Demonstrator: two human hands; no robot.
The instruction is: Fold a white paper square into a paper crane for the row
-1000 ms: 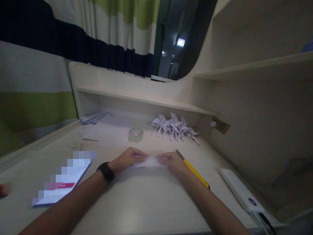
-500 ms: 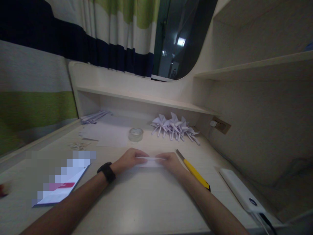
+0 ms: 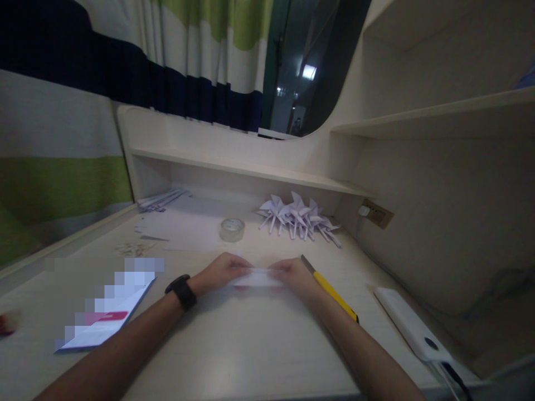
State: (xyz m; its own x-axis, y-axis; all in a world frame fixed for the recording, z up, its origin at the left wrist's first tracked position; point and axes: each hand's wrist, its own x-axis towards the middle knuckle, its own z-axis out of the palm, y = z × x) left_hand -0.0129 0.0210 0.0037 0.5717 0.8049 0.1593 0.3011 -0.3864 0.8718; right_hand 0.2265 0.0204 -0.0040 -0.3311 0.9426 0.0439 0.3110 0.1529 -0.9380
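A small folded strip of white paper [image 3: 258, 277] stretches between my two hands, low over the desk. My left hand [image 3: 223, 273], with a black watch on its wrist, pinches the strip's left end. At the other end my right hand [image 3: 295, 275] grips the paper, thumb on top. The fingers beneath the strip are mostly hidden by it. A yellow utility knife [image 3: 335, 296] lies just right of my right hand, its blade pointing away. Beyond my hands sits a roll of clear tape [image 3: 232, 229].
Several white paper pinwheels [image 3: 296, 214] lie heaped at the back. White sheets [image 3: 192, 220] and paper strips [image 3: 163, 200] rest back left, near small scraps [image 3: 136, 248]. A lit, blurred-out screen [image 3: 108, 312] is at left. A white power bank [image 3: 412, 323] with cables lies right.
The strip has tilted so that more of its flat face shows. My right hand has shifted slightly; the left has hardly moved.
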